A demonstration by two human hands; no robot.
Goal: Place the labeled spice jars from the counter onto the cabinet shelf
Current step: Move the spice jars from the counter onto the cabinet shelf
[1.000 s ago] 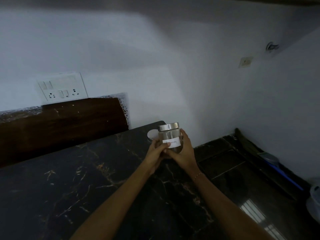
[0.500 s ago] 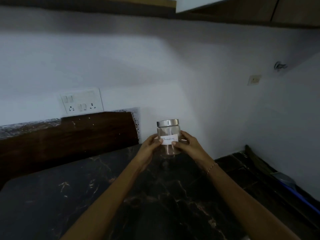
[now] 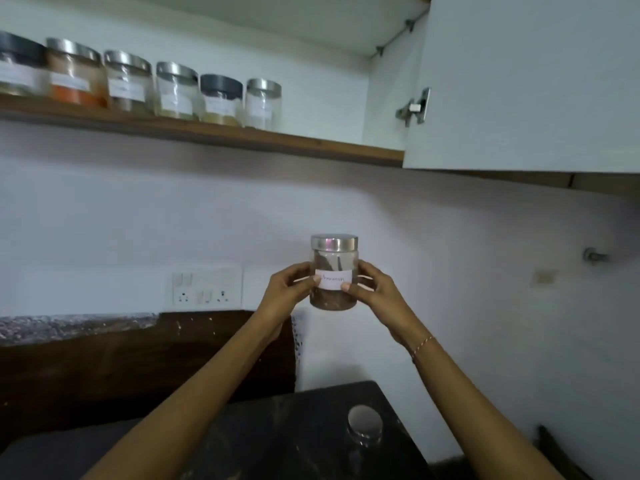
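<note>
A glass spice jar (image 3: 334, 268) with a steel lid and a white handwritten label is held up in front of the wall, upright, brown sticks inside. My left hand (image 3: 289, 292) grips its left side and my right hand (image 3: 374, 292) grips its right side, thumbs on the label. Above left, the cabinet shelf (image 3: 311, 143) carries a row of several labeled jars (image 3: 176, 91), the rightmost a steel-lidded jar (image 3: 264, 103). Bare shelf lies to the right of that row. One more steel-lidded jar (image 3: 364, 426) stands on the dark counter (image 3: 277, 441) below.
The open white cabinet door (image 3: 526, 81) hangs at the upper right with its hinge (image 3: 414, 107) showing. A switch and socket plate (image 3: 207, 287) sits on the wall left of my hands. A dark wooden backsplash (image 3: 138, 358) runs behind the counter.
Both hands have lifted the jar from just above the counter up toward the shelf. The view has tilted up, so the shelf, its jars and the open door have come into sight.
</note>
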